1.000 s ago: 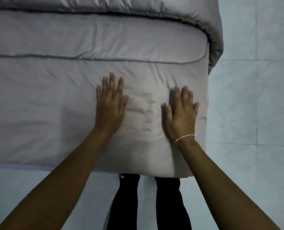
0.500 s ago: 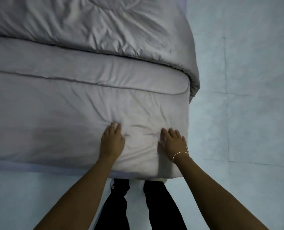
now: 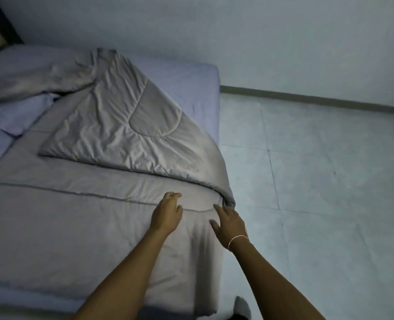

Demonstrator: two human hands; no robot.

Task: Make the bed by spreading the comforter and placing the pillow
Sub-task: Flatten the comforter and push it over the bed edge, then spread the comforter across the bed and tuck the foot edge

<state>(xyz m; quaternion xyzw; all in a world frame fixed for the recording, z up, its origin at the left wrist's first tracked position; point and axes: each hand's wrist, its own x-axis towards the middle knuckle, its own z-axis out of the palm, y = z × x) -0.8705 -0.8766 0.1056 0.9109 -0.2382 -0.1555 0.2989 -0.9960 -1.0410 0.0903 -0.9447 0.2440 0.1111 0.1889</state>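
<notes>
My left hand (image 3: pixel 167 213) and right hand (image 3: pixel 230 224) hover loosely open near the comforter (image 3: pixel 113 125)'s folded-back corner, gripping nothing; whether they touch it is unclear.

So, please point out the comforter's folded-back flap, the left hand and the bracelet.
folded-back flap (image 3: pixel 131 125): head view, its quilted middle.
left hand (image 3: pixel 167 214): head view, back of hand.
bracelet (image 3: pixel 237 239): head view, thin band on right wrist.

- Single view, head-worn wide-angle camera, looking forward and down from above the near corner of the bed (image 3: pixel 205 72).
- Both forearms enter from the bottom edge; left hand (image 3: pixel 167 213) and right hand (image 3: pixel 230 224) lie near, low in the frame's centre.
- Comforter (image 3: pixel 113 116) fills the left half; tiled floor (image 3: pixel 318 169) and wall (image 3: pixel 283 42) recede rightward.
- No second view; nothing shared.
</notes>
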